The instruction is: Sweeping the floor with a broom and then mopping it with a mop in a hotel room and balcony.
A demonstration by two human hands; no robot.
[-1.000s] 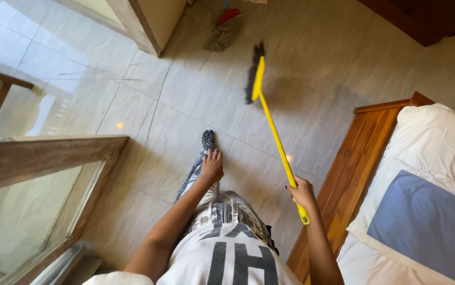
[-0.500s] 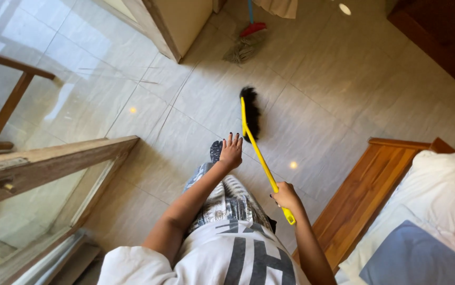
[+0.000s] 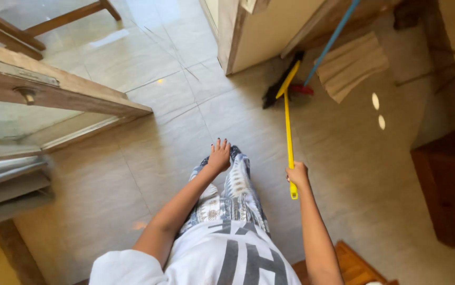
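Yellow plastic fills your right hand [image 3: 297, 174]: your fingers are wrapped around the broom [image 3: 287, 119] close to the butt end of its handle, with only a short stub showing below your fist. Your left hand [image 3: 219, 156] holds nothing; its fingers are loosely spread and it hangs in front of your patterned trousers [image 3: 233, 198].

From your grip the handle runs straight out over the tiled floor [image 3: 148, 153] to the dark bristle head, which sits near the foot of the cream cabinet [image 3: 269, 26] by the corner of its base. I judge the broom light and stiff, a thin rigid stick with soft bristles that give when pressed. Smooth plastic like this can twist in a one-handed grip so far back, and the head will feel heavier at that reach. A second hold further up the handle would likely give you steadier control.

Just past the bristles a blue pole [image 3: 333, 39] leans, with something red at its foot and a tan cloth [image 3: 351, 63] lying beside it. To your left stands a wood-framed glass door [image 3: 53, 97], and dark wooden furniture [image 3: 449, 190] sits at the right edge of the floor.
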